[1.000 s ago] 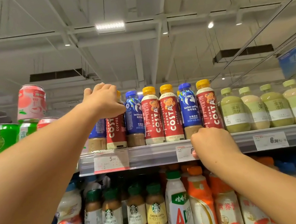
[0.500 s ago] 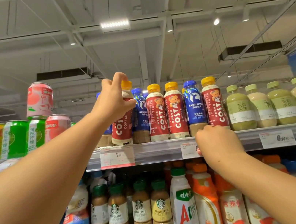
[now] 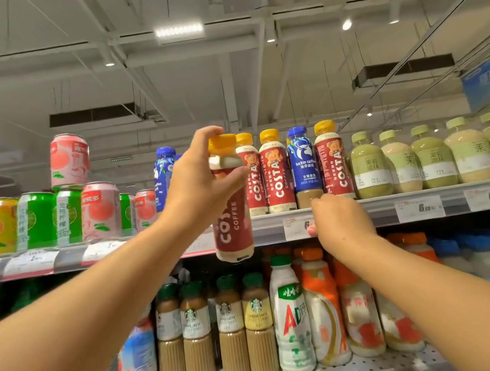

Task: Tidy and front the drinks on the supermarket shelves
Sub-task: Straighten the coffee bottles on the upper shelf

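My left hand [image 3: 196,186] grips a red Costa coffee bottle [image 3: 232,219] with a yellow cap by its upper part; the bottle hangs in front of the top shelf's edge [image 3: 377,210], off the shelf. Three more Costa bottles [image 3: 277,177] stand upright on that shelf with a blue Luckin coffee bottle [image 3: 304,163] between them. Another blue bottle [image 3: 166,175] stands left of my hand. My right hand [image 3: 338,222] rests with curled fingers on the shelf edge just below the blue Luckin bottle, covering part of a price tag.
Pale green tea bottles [image 3: 433,157] fill the top shelf to the right. Stacked fruit drink cans [image 3: 66,212] stand to the left. The shelf below holds Starbucks latte bottles [image 3: 230,330], a white AD bottle [image 3: 290,318] and orange-topped bottles [image 3: 324,307].
My left hand has lifted the Costa bottle off the top shelf and drawn it forward and to the right. My right hand has stayed on the shelf edge.
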A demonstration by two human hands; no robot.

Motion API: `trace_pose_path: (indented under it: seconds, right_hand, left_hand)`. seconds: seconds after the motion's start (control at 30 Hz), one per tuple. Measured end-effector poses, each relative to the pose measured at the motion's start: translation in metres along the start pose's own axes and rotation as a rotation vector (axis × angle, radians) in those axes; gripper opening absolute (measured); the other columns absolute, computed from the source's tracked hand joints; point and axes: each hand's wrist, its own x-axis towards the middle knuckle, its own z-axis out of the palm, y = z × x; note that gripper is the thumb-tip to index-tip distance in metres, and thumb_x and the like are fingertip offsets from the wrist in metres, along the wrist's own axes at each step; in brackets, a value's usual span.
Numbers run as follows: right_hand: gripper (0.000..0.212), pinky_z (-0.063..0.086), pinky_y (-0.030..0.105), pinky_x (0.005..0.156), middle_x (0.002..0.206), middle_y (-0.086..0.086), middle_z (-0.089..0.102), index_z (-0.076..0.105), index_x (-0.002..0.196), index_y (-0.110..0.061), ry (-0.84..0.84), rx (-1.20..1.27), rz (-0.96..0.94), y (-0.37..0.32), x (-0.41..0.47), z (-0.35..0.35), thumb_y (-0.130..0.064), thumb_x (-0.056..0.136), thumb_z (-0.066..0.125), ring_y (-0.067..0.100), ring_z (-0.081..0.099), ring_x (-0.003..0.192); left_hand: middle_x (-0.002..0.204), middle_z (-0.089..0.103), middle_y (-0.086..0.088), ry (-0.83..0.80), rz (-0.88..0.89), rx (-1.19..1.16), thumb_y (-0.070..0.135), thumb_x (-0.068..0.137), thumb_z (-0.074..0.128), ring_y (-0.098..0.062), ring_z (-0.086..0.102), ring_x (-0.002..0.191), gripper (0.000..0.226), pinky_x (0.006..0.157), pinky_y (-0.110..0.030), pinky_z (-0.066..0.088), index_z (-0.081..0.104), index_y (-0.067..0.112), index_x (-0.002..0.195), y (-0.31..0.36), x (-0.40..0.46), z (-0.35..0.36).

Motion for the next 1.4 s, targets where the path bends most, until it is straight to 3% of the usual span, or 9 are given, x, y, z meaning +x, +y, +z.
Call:
trace_pose_path:
  seconds: [0.17, 0.3, 0.47, 0.6, 0.83, 0.9, 1.03, 1.17, 1.4]
  right_hand:
    - [0.056, 0.044, 0.031, 0.101, 0.136, -0.001, 0.057, 0.053, 0.136, -0.021, -0.008, 0.675, -0.023, 0.01, -0.061, 0.004, -0.002, 0.083, 0.056, 0.018, 0.053, 0.124]
    - [0.062, 0.043, 0.001, 0.076, 0.108, -0.045, 0.056, 0.04, 0.123, -0.056, -0.155, 1.103, -0.04, 0.015, -0.111, -0.001, -0.042, 0.067, 0.062, -0.021, 0.05, 0.106]
    - [0.081, 0.041, -0.001, 0.069, 0.097, -0.038, 0.055, 0.025, 0.122, -0.057, -0.071, 0.951, 0.001, 0.03, -0.123, 0.0, -0.063, 0.06, 0.077, -0.03, 0.044, 0.095]
    - [0.071, 0.052, 0.021, 0.067, 0.093, -0.021, 0.062, 0.035, 0.113, -0.048, 0.032, 0.856, 0.1, 0.05, -0.119, 0.004, -0.079, 0.057, 0.068, -0.004, 0.06, 0.083]
    - [0.055, 0.053, 0.023, 0.064, 0.083, -0.021, 0.063, 0.03, 0.101, -0.058, 0.077, 0.77, 0.114, 0.085, -0.103, 0.005, -0.061, 0.068, 0.073, -0.003, 0.061, 0.076]
    - [0.054, 0.049, 0.016, 0.058, 0.083, -0.021, 0.064, 0.033, 0.107, -0.056, 0.07, 0.792, 0.111, 0.092, -0.101, 0.004, -0.06, 0.068, 0.071, -0.006, 0.061, 0.074]
    - [0.057, 0.043, 0.01, 0.057, 0.086, -0.026, 0.062, 0.03, 0.107, -0.058, 0.06, 0.806, 0.118, 0.107, -0.098, 0.003, -0.061, 0.066, 0.069, -0.015, 0.057, 0.08]
    - [0.058, 0.05, 0.017, 0.07, 0.095, -0.024, 0.063, 0.03, 0.105, -0.068, 0.037, 0.84, 0.128, 0.122, -0.099, -0.002, -0.068, 0.06, 0.065, -0.008, 0.06, 0.085]
    - [0.057, 0.049, 0.014, 0.066, 0.092, -0.027, 0.063, 0.023, 0.096, -0.079, 0.025, 0.871, 0.12, 0.14, -0.101, -0.007, -0.072, 0.055, 0.062, -0.017, 0.057, 0.084]
  left_hand:
    - [0.093, 0.064, 0.017, -0.091, -0.013, 0.021, 0.033, 0.075, 0.079, -0.001, 0.066, 0.078, 0.053, 0.074, -0.034, 0.058, 0.047, 0.04, 0.117, 0.011, -0.04, 0.026]
    - [0.094, 0.063, 0.016, -0.136, -0.034, -0.02, 0.043, 0.071, 0.08, -0.002, 0.064, 0.082, 0.056, 0.074, -0.035, 0.059, 0.046, 0.04, 0.115, 0.018, -0.057, 0.057]
    - [0.092, 0.062, 0.017, -0.131, 0.011, -0.055, 0.048, 0.066, 0.08, 0.0, 0.062, 0.083, 0.055, 0.073, -0.035, 0.057, 0.048, 0.042, 0.11, 0.035, -0.066, 0.097]
    - [0.087, 0.059, 0.021, -0.116, -0.004, -0.076, 0.048, 0.063, 0.082, 0.009, 0.058, 0.081, 0.054, 0.065, -0.019, 0.048, 0.046, 0.045, 0.104, 0.046, -0.064, 0.124]
    - [0.094, 0.063, 0.013, -0.217, -0.024, -0.087, 0.06, 0.079, 0.063, -0.001, 0.064, 0.078, 0.049, 0.066, -0.029, 0.055, 0.05, 0.034, 0.118, 0.049, -0.031, 0.141]
    - [0.097, 0.064, 0.011, -0.163, 0.004, 0.016, 0.048, 0.09, 0.055, -0.001, 0.062, 0.076, 0.04, 0.063, -0.025, 0.051, 0.051, 0.026, 0.123, 0.043, 0.003, 0.139]
    - [0.128, 0.055, -0.008, -0.151, 0.049, 0.434, 0.022, 0.09, 0.056, -0.024, 0.054, 0.111, 0.044, 0.089, -0.039, 0.049, 0.047, 0.016, 0.133, 0.031, 0.071, 0.138]
    - [0.144, 0.041, -0.006, -0.172, 0.035, 0.549, 0.017, 0.089, 0.06, -0.027, 0.048, 0.123, 0.057, 0.085, -0.035, 0.046, 0.038, 0.019, 0.142, 0.021, 0.099, 0.15]
    - [0.155, 0.028, -0.006, -0.29, -0.039, 0.656, 0.026, 0.087, 0.066, -0.028, 0.044, 0.13, 0.078, 0.091, -0.042, 0.052, 0.022, 0.016, 0.151, 0.015, 0.115, 0.17]
